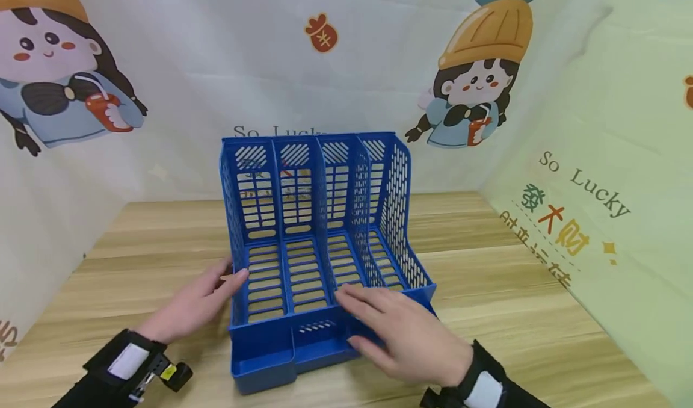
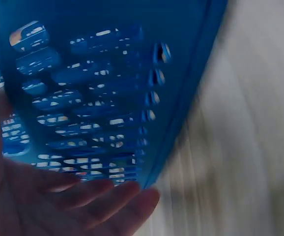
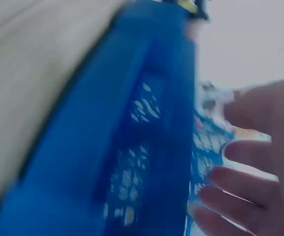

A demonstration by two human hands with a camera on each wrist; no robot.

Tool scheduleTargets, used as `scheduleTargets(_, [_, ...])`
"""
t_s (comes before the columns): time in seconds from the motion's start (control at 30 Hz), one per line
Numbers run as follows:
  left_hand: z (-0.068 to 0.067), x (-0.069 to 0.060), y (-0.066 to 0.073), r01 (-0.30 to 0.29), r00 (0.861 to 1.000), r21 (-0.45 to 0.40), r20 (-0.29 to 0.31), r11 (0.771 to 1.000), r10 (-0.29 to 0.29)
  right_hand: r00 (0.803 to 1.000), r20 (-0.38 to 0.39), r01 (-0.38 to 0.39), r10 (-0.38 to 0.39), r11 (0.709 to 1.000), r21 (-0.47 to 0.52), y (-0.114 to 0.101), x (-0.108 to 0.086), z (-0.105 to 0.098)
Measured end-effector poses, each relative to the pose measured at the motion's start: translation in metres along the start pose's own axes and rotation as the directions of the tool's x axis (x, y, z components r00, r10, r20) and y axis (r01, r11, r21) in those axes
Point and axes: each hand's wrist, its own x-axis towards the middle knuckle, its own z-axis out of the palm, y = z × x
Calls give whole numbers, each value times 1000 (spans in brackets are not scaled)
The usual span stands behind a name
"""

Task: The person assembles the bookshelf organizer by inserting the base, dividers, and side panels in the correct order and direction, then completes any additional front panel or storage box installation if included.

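Note:
A blue plastic file rack point(image 1: 303, 275) with several upright dividers and slotted walls stands on the wooden table. Low open trays point(image 1: 265, 360) run along its front. My left hand point(image 1: 189, 306) holds the rack's left side wall, thumb over the edge and fingers outside; in the left wrist view the fingers point(image 2: 107, 201) lie along the slotted panel. At the front rim is my right hand point(image 1: 406, 336), its fingers extended over the front of the rack. The right wrist view shows those fingers point(image 3: 240, 187) loosely spread beside the blurred blue front.
A printed cloth point(image 1: 357, 77) with cartoon figures hangs behind the table, and another printed sheet point(image 1: 595, 173) borders its right side. Wood-grain tabletop point(image 1: 487, 263) shows around the rack. Both wrists wear black straps with small cameras.

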Motion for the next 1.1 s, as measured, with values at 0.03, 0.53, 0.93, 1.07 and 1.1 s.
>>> scheduleTargets(0.03, [1, -5, 0, 6, 1000, 16, 11, 1000, -6, 998, -47, -44, 46, 998, 54, 6, -7, -4])
scheduleTargets(0.53, [10, 14, -4, 121, 992, -50, 43, 991, -119, 750, 363, -652, 553, 522, 551, 134, -40, 21])
scheduleTargets(0.93, [22, 71, -30, 316, 934, -269, -80, 910, -348, 599, 385, -749, 702, 322, 579, 173, 9, 59])
scheduleTargets(1.07, [17, 80, -30, 337, 927, -263, -74, 904, -367, 589, 365, -746, 721, 312, 588, 177, 13, 62])
scheduleTargets(1.1, [16, 81, -30, 339, 927, -260, -70, 904, -368, 582, 359, -747, 730, 305, 591, 178, 13, 62])
